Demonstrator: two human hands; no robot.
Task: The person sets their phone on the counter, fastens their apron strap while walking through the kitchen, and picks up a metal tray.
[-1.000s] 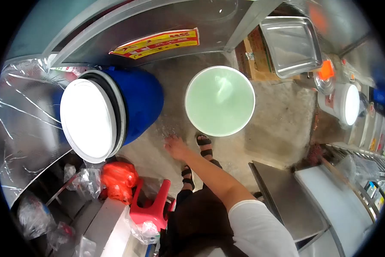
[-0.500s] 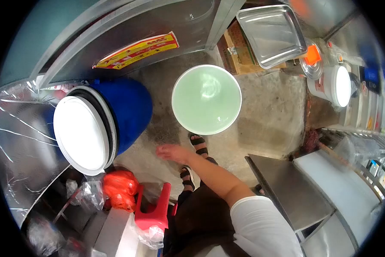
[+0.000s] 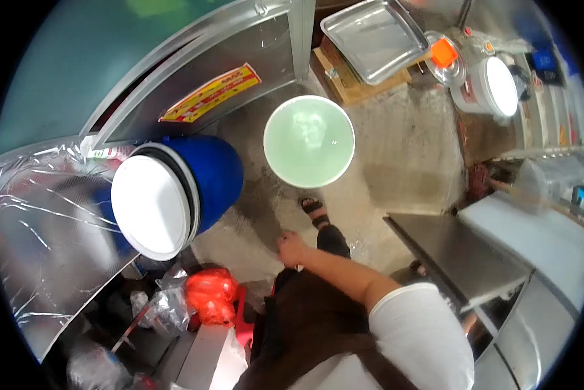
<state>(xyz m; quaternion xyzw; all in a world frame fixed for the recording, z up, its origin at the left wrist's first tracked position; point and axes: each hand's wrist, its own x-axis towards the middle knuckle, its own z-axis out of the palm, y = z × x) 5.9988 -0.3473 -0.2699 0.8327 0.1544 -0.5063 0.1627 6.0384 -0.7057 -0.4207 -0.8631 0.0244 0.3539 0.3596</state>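
Note:
My right hand [image 3: 292, 249] hangs low in front of my legs, with its fingers loosely bent and nothing visible in them. It touches no object that I can make out. Beyond my sandalled foot [image 3: 314, 212] stands a round white-rimmed tub [image 3: 309, 183], pale green inside, with a shiny surface like liquid. A blue drum [image 3: 219, 181] with a white lid [image 3: 150, 208] stands to the left of the hand. My left hand is out of the frame.
A red plastic bag [image 3: 212, 296] and a red stool [image 3: 242, 312] are at lower left. A metal table [image 3: 458, 253] juts in from the right. A steel tray [image 3: 376, 39] rests on a cardboard box [image 3: 363, 90] at the back, and a white bucket [image 3: 477, 91] stands further right.
My right hand has drawn in toward my legs and its fingers look more bent. The view has shifted; the red stool is now mostly hidden and only one sandalled foot of mine shows clearly.

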